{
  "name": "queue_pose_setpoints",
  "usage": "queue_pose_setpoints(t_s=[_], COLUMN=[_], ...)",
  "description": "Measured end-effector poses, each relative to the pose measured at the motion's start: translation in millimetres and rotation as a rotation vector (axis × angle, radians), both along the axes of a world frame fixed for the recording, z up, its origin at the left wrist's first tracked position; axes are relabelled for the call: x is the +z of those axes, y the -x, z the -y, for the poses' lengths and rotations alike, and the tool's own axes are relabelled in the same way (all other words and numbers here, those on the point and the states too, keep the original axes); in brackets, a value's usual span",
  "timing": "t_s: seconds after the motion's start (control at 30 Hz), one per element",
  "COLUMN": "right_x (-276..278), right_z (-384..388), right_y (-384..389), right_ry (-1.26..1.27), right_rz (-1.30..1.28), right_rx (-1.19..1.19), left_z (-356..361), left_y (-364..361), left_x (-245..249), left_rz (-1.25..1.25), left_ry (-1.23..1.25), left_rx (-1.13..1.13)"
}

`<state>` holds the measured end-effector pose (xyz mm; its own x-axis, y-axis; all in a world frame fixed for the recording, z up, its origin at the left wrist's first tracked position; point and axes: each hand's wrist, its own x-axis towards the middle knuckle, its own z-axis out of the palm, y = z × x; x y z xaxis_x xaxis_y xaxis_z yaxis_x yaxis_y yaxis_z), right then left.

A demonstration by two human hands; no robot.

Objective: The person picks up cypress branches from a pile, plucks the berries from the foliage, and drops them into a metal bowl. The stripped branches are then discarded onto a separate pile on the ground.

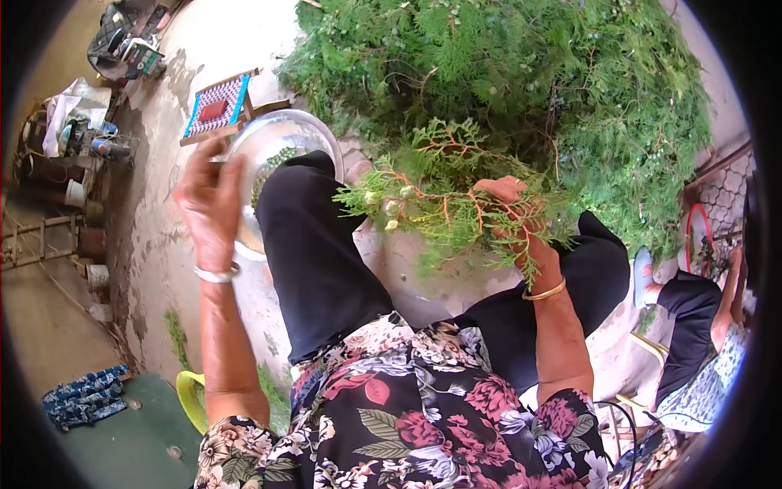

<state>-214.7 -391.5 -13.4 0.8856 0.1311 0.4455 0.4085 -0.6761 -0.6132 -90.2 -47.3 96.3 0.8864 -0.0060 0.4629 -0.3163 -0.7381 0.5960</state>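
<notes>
My right hand (509, 208) is closed round a leafy branch (444, 200) with orange-brown stems and several pale green cones near its left end. Over the left rim of a shiny metal basin (314, 126) is my left hand (213, 191), blurred by motion, its fingers curled; whether anything is in them cannot be made out. Small green pieces (281, 159) lie in the basin, which my knee partly hides. The left hand is well apart from the branch.
A large heap of green branches (505, 65) fills the far side. A small woven stool (216, 106) stands beyond the basin. At the right sits another person (692, 326) near a red-rimmed container (692, 236). A green round table (138, 440) is at the lower left.
</notes>
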Motion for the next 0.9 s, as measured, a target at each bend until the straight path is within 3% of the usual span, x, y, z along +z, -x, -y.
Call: queue_pose_setpoints(t_s=[0.07, 0.1, 0.17, 0.3, 0.4, 0.47, 0.8, 0.9], right_x=[5.9, 4.8, -0.3, -1.9, -1.6, -2.3, -2.9, -3.1], right_z=[-2.9, -3.5, -3.1, -3.8, -2.2, -1.9, -8.0, -9.7], right_y=[-0.7, -1.5, -1.5, -1.2, -2.9, -2.9, -0.3, 1.2], right_ry=[-0.054, -0.053, -0.064, -0.085, -0.089, -0.051, -0.059, -0.157], right_rz=[0.001, 0.001, -0.032, 0.025, 0.04, 0.04, 0.051, 0.036], right_rx=[0.024, 0.031, 0.005, 0.019, 0.054, 0.047, 0.024, 0.015], left_z=[44.7, 61.8, 91.3, 115.1, 114.9, 111.8, 103.6, 101.5], left_y=[32.5, 41.1, 50.0, 54.3, 52.1, 51.2, 52.3, 55.0], left_x=[6.0, 8.4, -2.2, -27.9, -33.9, -32.6, -39.9, -38.5], left_rz=[-0.177, -0.12, -0.004, 0.015, 0.04, -0.193, -0.08, -0.205], left_ry=[0.165, -0.037, -0.195, -0.402, -0.32, -0.145, -0.216, 0.019], left_rx=[-0.272, -0.444, -0.617, -0.606, -0.644, -0.631, -0.705, -0.766])
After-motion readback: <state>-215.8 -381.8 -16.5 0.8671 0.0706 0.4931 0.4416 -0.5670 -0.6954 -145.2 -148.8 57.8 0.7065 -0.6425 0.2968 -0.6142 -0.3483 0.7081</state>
